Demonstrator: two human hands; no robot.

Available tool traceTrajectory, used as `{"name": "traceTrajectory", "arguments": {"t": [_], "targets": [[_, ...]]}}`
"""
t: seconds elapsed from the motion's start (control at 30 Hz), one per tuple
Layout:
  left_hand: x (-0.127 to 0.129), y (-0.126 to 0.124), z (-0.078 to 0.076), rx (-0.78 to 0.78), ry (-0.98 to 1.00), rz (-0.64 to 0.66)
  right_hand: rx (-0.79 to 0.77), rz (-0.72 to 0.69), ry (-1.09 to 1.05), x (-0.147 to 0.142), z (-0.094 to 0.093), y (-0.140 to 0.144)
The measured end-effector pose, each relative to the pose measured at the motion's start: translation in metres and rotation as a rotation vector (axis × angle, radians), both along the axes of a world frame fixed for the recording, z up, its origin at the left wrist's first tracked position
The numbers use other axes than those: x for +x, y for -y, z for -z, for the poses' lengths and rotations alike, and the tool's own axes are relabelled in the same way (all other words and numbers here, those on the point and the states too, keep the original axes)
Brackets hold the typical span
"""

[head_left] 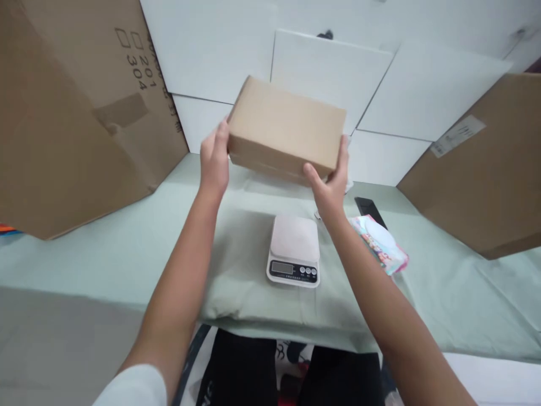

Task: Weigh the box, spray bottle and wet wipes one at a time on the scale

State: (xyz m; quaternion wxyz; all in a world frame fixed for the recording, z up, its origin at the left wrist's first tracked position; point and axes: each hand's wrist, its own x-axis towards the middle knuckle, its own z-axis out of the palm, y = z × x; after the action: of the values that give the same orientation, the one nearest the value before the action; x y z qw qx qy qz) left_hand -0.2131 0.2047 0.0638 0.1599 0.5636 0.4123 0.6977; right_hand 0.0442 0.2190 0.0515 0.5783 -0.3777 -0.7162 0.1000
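A plain brown cardboard box (287, 127) is held up in the air between both hands, a little tilted, above the far side of the table. My left hand (214, 155) presses against its left end, with most of the fingers hidden. At the right end, my right hand (332, 180) grips a corner, thumb on the front side. Below and nearer to me, a white kitchen scale (295, 239) lies on the cloth with nothing on its platform. Its small display looks blank.
A green cloth (169, 237) covers the table. Large cardboard sheets stand at the left (76, 124) and right (490, 169). Right of the scale lie a pack of wipes (382, 245) and a dark flat object (369, 210). White panels (325, 73) rise behind.
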Motion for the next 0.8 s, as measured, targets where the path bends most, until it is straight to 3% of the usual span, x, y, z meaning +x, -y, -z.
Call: {"name": "traceTrajectory", "arguments": {"t": [0.07,0.17,0.23,0.3,0.5,0.8], "targets": [[0.015,0.045,0.023,-0.027,0.006,0.024,0.076,0.036,-0.08,0.019,0.016,0.037],[0.041,0.101,0.077,-0.173,-0.004,0.038,0.024,0.051,-0.11,0.045,0.052,0.081],[0.054,0.123,0.109,-0.194,0.02,0.049,-0.067,0.07,-0.164,0.057,0.079,0.1],[0.064,0.132,0.129,-0.205,0.042,0.062,-0.143,0.091,-0.226,0.063,0.101,0.11],[0.073,0.125,0.145,-0.229,0.031,0.152,-0.21,0.118,-0.337,0.062,0.135,0.11],[0.071,0.12,0.154,-0.272,0.061,0.181,-0.225,0.151,-0.343,0.059,0.152,0.102]]}}
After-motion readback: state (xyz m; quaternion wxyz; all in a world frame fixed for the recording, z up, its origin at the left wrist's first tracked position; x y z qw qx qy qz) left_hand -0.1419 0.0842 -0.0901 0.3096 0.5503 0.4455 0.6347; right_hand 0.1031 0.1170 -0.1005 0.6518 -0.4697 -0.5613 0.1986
